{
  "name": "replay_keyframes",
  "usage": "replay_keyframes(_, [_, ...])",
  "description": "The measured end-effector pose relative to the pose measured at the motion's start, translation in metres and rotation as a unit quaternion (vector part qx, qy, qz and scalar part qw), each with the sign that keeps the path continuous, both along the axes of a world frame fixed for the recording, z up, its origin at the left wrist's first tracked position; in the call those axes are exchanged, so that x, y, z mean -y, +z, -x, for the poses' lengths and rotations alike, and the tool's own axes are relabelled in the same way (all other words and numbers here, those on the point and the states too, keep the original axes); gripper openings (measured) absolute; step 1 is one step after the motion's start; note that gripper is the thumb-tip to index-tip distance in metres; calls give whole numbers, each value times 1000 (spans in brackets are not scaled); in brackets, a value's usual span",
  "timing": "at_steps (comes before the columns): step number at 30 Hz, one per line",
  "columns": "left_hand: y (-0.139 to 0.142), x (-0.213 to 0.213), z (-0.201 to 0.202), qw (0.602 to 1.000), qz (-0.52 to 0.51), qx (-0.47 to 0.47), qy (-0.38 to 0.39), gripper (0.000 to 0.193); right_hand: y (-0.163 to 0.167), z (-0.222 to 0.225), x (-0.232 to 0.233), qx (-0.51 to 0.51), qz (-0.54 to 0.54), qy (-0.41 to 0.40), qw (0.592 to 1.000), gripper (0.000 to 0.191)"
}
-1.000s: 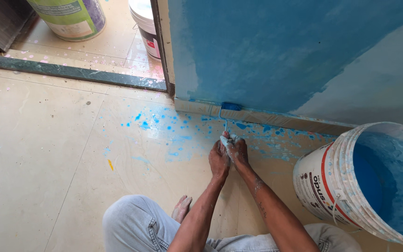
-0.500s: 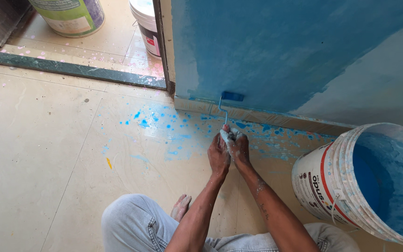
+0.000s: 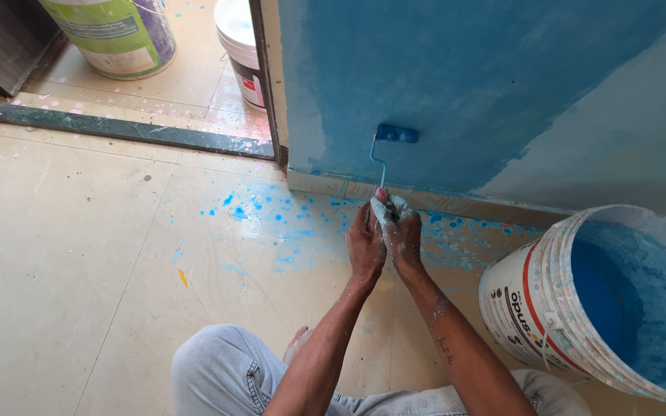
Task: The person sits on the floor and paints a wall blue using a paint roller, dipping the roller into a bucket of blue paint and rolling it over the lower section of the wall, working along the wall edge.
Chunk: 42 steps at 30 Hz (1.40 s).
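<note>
Gripping mini roller (image 3: pixel 395 134) handle upright, left hand (image 3: pixel 365 246) and right hand (image 3: pixel 402 235) clenched; sleeve horizontal just above skirting (image 3: pixel 456 202), bucket (image 3: pixel 580 308) near right

Bare forearms, no sleeves. Left hand (image 3: pixel 365 245) & right hand (image 3: pixel 404 237) flecked w/ pale paint, splashes up the right forearm too. Small dark marking on right forearm. Light blue-grey jeans, seams & pocket stitching visible. Barefoot.
</note>
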State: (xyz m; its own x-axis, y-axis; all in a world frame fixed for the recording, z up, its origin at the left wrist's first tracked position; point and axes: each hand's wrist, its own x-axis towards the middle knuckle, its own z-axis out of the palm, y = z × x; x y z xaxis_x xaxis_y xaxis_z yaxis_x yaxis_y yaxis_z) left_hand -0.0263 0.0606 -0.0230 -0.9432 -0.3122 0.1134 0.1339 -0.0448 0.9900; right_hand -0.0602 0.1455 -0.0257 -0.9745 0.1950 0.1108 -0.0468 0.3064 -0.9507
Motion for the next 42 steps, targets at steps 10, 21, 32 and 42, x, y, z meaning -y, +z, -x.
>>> replay_keyframes(10, [-83, -22, -13, 961, -271, 31, 34, 31, -20, -20, 20, 146, -94, 23, 984, 40])
replay_keyframes(21, [-82, -69, 18, 732, -681, -14, -7, 29, 20, 2, 30, 154, -467, 73, 868, 50])
replay_keyframes(32, [-79, -58, 46, 750, -658, -32, 50, 29, 21, 24, 44, 73, -455, 110, 881, 56])
replay_keyframes(42, [-86, -37, 56, 713, -697, -77, -2, 30, 29, 31, 67, 104, -443, 132, 881, 43])
